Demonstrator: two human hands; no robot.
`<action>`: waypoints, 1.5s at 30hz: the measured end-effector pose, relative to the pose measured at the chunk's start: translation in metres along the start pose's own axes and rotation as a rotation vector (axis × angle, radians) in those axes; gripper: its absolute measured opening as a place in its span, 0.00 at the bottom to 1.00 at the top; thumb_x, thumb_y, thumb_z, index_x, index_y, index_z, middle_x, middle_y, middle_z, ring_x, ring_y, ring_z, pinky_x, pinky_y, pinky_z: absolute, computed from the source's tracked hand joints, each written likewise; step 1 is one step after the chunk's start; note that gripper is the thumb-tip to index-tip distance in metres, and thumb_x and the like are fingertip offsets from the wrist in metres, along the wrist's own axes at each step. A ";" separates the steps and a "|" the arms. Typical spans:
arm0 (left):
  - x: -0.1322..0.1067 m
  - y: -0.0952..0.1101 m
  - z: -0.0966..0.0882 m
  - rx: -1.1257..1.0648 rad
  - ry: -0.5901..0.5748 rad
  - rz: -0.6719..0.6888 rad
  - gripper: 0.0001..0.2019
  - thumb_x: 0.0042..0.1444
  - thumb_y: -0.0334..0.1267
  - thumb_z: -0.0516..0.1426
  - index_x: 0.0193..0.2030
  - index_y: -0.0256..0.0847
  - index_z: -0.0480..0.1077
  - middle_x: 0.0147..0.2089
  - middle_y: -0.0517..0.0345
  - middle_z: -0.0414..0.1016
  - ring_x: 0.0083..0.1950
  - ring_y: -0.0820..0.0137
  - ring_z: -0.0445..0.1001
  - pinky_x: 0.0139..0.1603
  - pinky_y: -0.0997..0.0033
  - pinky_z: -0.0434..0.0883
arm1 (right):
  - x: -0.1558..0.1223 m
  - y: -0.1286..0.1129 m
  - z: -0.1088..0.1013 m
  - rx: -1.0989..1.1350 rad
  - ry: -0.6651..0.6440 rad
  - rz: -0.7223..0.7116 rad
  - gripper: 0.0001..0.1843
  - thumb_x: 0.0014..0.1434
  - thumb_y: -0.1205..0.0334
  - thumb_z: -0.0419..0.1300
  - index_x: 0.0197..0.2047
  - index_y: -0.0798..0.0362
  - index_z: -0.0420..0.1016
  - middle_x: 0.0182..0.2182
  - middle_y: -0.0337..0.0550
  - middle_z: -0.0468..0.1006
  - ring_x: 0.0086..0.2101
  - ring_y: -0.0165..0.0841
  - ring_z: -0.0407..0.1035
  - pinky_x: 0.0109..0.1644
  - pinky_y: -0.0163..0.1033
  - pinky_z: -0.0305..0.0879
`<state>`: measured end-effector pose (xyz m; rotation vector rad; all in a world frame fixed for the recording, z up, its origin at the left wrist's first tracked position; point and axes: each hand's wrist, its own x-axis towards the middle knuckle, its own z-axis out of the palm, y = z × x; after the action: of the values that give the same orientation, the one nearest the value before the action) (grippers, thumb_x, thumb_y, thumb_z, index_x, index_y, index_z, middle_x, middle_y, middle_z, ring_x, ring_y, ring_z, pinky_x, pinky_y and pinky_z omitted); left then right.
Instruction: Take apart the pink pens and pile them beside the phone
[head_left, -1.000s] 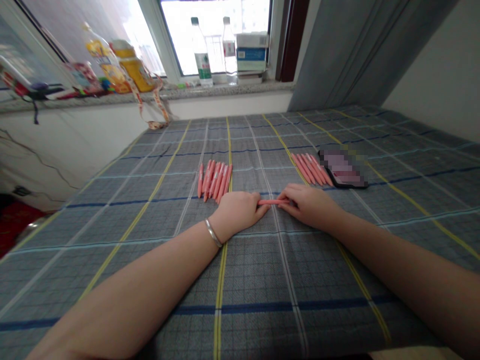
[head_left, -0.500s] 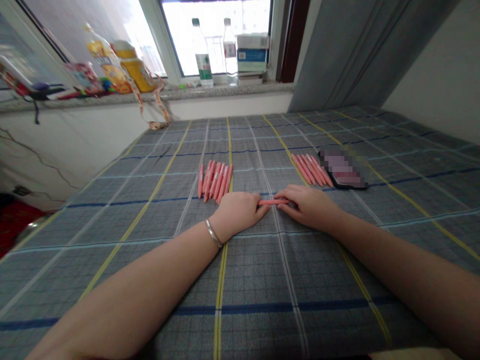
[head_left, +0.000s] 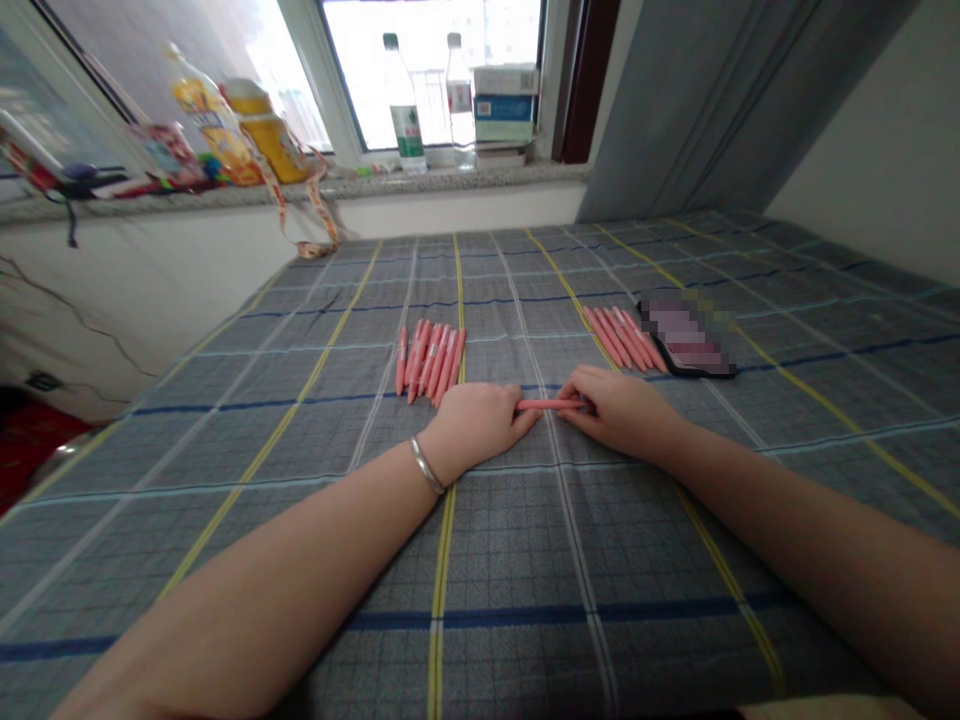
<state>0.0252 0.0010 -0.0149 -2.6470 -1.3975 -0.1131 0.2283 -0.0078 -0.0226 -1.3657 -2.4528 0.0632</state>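
A slim pink pen (head_left: 541, 405) lies level between my two hands, just above or on the plaid cloth. My left hand (head_left: 480, 420) is closed around its left end, with a silver bangle on the wrist. My right hand (head_left: 619, 410) pinches the other end between thumb and fingers. Just beyond my left hand lies a group of pink pens (head_left: 430, 362), side by side, some with clear parts showing. A second row of pink pens (head_left: 624, 338) lies slanted past my right hand. My fingers hide both ends of the held pen.
A phone (head_left: 688, 340) with a blurred screen touches the right-hand pens. The plaid cloth (head_left: 300, 560) reaches back towards the wall. On the stone windowsill (head_left: 360, 187) stand plastic bottles (head_left: 407, 120), a yellow flask (head_left: 274, 140) with a strap, and stacked boxes (head_left: 505, 110). A grey curtain (head_left: 675, 110) hangs at right.
My right hand has shifted slightly right along the pen, leaving a little more of it showing between the hands. My left hand stays in place.
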 end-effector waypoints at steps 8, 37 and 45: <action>0.000 -0.001 0.002 -0.013 -0.003 -0.006 0.27 0.59 0.56 0.38 0.35 0.40 0.71 0.30 0.52 0.74 0.31 0.63 0.73 0.28 0.69 0.64 | 0.000 0.001 -0.001 0.006 -0.014 -0.021 0.09 0.58 0.57 0.52 0.35 0.52 0.70 0.33 0.41 0.73 0.33 0.32 0.66 0.33 0.35 0.56; -0.001 0.000 0.000 -0.034 -0.029 -0.015 0.28 0.59 0.56 0.39 0.37 0.39 0.71 0.30 0.51 0.74 0.31 0.64 0.73 0.29 0.69 0.65 | 0.000 -0.002 0.000 0.020 -0.007 0.042 0.08 0.55 0.56 0.55 0.34 0.52 0.68 0.30 0.41 0.74 0.30 0.32 0.66 0.29 0.35 0.55; -0.001 0.000 0.000 -0.039 -0.025 -0.017 0.28 0.59 0.56 0.38 0.37 0.39 0.72 0.31 0.51 0.74 0.32 0.64 0.73 0.31 0.68 0.65 | 0.000 0.000 -0.002 0.044 -0.029 -0.030 0.13 0.59 0.55 0.50 0.41 0.52 0.71 0.36 0.43 0.75 0.35 0.33 0.67 0.36 0.36 0.59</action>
<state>0.0246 0.0004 -0.0155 -2.6773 -1.4401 -0.1102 0.2290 -0.0085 -0.0203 -1.3187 -2.4795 0.1296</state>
